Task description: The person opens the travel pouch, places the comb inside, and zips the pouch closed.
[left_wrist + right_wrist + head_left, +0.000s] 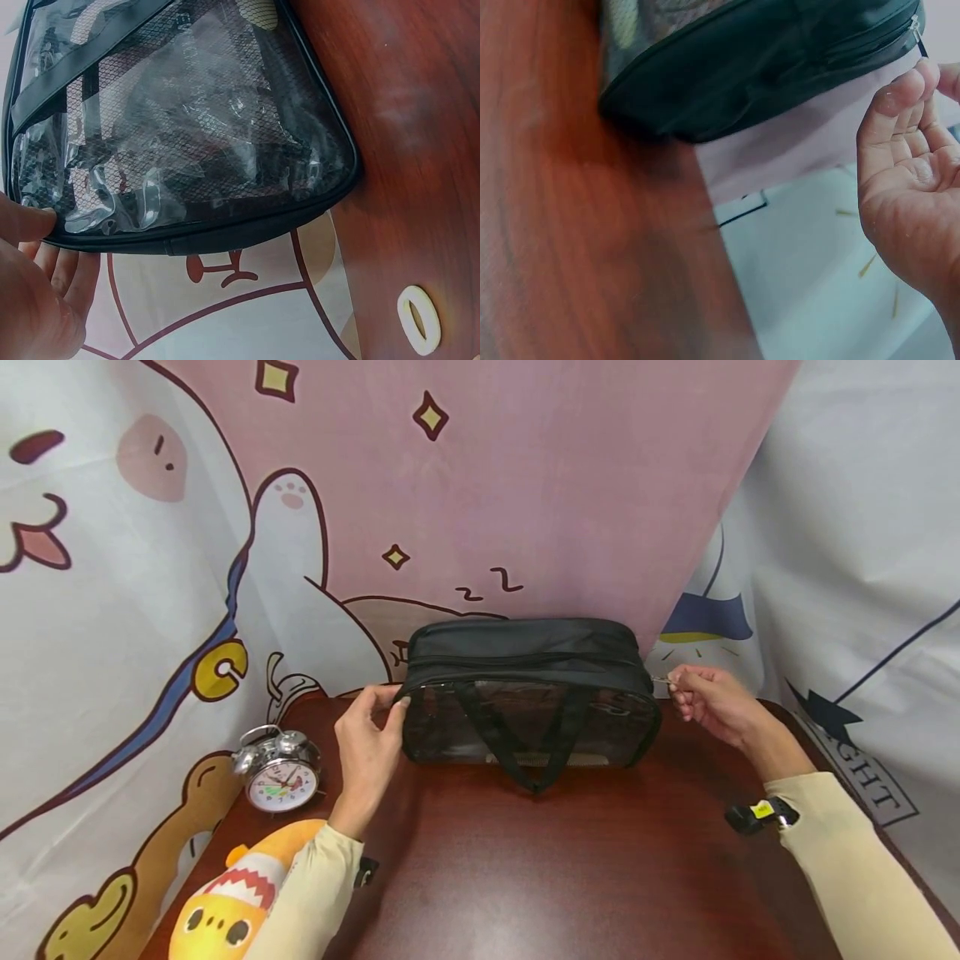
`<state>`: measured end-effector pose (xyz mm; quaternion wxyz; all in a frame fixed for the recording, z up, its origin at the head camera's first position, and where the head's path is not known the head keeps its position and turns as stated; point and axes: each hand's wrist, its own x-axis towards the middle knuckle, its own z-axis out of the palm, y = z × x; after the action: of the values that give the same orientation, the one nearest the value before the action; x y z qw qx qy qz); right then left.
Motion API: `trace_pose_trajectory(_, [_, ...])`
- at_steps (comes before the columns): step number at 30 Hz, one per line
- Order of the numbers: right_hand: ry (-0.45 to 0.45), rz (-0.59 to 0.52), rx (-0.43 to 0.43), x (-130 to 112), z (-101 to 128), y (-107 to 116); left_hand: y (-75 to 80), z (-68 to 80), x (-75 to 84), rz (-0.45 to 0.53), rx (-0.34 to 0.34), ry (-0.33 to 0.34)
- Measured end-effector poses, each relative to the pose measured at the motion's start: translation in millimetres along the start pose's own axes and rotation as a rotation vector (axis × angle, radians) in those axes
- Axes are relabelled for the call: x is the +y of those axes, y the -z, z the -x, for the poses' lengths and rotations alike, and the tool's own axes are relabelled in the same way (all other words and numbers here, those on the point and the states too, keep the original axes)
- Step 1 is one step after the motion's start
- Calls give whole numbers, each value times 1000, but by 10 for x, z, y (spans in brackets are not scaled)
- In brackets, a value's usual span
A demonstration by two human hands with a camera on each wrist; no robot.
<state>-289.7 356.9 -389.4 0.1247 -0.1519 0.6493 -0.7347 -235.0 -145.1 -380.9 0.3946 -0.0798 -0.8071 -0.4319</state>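
Observation:
A black toiletry bag (525, 647) with a clear front panel (202, 97) stands upright at the back of the table. Its black strap handle (536, 777) hangs down over the front. My left hand (369, 747) pinches the bag's upper left edge between thumb and fingers. At the opposite end, my right hand (708, 697) holds the zipper pull (916, 30) between thumb and fingertips. The zipper (525, 662) runs across the top and looks closed. Through the panel a pale ridged item (555, 760) shows near the bottom; its kind is unclear.
A silver twin-bell alarm clock (282, 781) stands at the table's left side. In front of it lies an orange plush toy (217, 914), partly behind my left sleeve. A cream oval ring (418, 320) rests on the table (570, 860). Printed cloth (570, 485) hangs behind.

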Motion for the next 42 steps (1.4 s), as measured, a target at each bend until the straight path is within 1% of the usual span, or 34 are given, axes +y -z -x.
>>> trace_pose_trajectory(4, [-39,-26,-4,130,23,88,0,-12,4,-1,7,-5])
trace_pose_trajectory(9, [-75,-55,-34,244,38,156,-14,-17,20,-5,16,3])
trace_pose_trajectory(16, [-120,22,9,408,140,233,-67,-24,30,3,-1,-5])
trace_pose_trajectory(21, [-138,14,-22,498,169,278,-74,-20,30,-5,4,0])
trace_pose_trajectory(24, [-130,16,-24,505,149,273,-69,-19,23,-9,9,2])
trace_pose_trajectory(29, [-137,98,38,452,150,191,-63,-15,21,-8,6,12])
trace_pose_trajectory(32, [-155,193,94,390,165,120,-59,-11,29,-13,7,19])
trace_pose_trajectory(35, [-180,375,135,291,192,11,-44,-2,38,-25,-1,25])
trace_pose_trajectory(37, [-186,536,143,213,228,-85,-27,13,53,-35,-21,24])
trace_pose_trajectory(40, [-183,792,152,102,324,-232,12,53,95,-62,-79,16])
trace_pose_trajectory(42, [-180,1009,171,49,416,-315,44,88,131,-92,-124,1])
